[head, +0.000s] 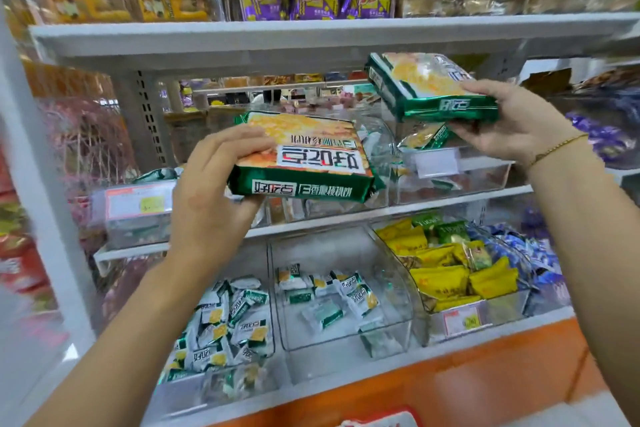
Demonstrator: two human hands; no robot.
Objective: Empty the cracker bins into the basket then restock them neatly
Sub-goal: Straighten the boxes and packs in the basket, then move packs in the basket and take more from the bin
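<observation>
Cracker packs (304, 156) are held before the middle shelf's clear bins (485, 180): left hand (211, 191) grips the nearer pack (311, 149) by its end, right hand (512, 125) clamps the higher pack (429, 90) by its edge. Light, foil-slick and likely brittle inside, they suit a broad, gentle hold.

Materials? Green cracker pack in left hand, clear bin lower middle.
Green-edged cracker pack, gripped by the left hand: glossy plastic film, probably; shiny crinkled sealed ends. Clear lower-middle bin: rigid transparent plastic, perhaps acrylic; packets visible through walls, surface glare.
</observation>
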